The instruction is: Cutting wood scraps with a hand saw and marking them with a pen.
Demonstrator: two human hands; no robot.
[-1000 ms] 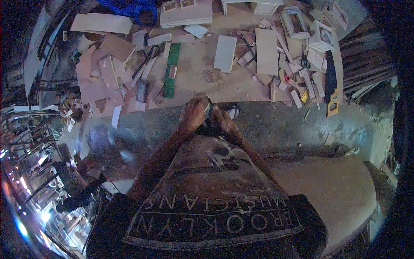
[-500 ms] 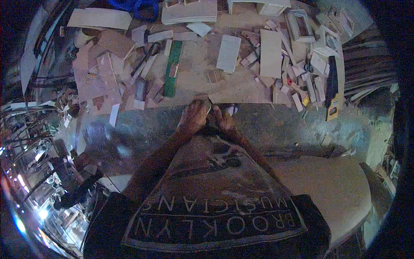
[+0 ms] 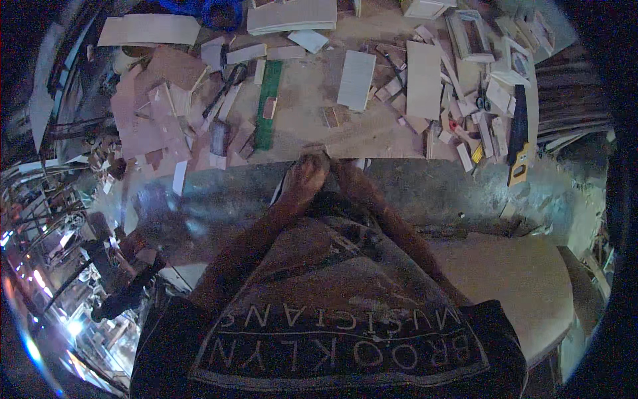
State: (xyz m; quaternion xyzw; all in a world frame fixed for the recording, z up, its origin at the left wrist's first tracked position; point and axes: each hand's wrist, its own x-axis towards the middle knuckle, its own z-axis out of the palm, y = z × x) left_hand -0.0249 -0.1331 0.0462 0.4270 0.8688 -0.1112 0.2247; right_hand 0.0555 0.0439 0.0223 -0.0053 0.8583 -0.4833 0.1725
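Both of my hands are close together in front of me, at the near edge of the worktable point(image 3: 296, 143). My left hand point(image 3: 307, 175) is closed, with its fingers curled inward. Beside it my right hand point(image 3: 349, 179) is also closed, its fingertips almost meeting the left ones. Whatever they grip is hidden by the fingers and the dim light. A pale edge shows beside each hand. Just beyond lies a small wooden piece point(image 3: 331, 118), and past that a white rectangular board point(image 3: 357, 80).
A green strip point(image 3: 268, 100) and many wood offcuts lie to the left. On the right are a pale board point(image 3: 423, 80), scissors point(image 3: 483, 101) and a handsaw point(image 3: 518, 143) with a yellow handle. Small wooden frames point(image 3: 470, 36) stand at the far right.
My hands have shifted slightly and turned, and the light-edged piece that showed between them is now covered. The whole view has moved a little. The things on the table lie as before.
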